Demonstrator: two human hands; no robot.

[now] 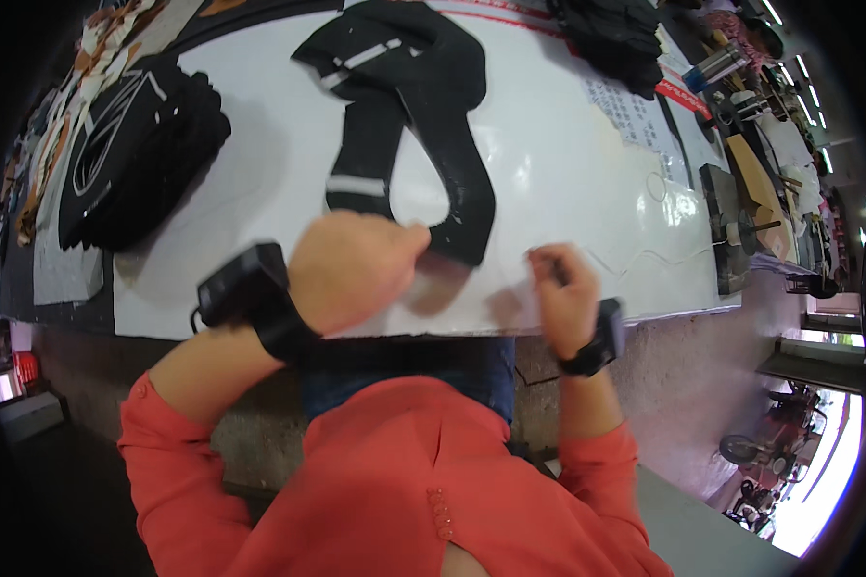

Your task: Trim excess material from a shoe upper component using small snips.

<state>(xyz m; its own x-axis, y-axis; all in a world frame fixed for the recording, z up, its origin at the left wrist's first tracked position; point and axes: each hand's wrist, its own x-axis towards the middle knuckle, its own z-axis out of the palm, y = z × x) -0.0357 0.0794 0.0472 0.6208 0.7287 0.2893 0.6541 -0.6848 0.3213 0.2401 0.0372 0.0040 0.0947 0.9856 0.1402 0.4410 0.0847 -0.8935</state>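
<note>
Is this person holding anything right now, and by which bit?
The left hand pinches the black fabric piece at its near lower end. The right hand is curled; anything in it cannot be told.

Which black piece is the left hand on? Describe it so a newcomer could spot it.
Start at the white table. In its middle lies a black cut fabric piece with two long legs and grey stripes; the left hand touches its near end. Unlike the black stacks at the left and the far edge, it lies flat and single.

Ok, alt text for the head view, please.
A person in an orange top presses the left hand on a black fabric piece lying on a white table, the right hand beside it; a black fabric stack lies at left.
</note>
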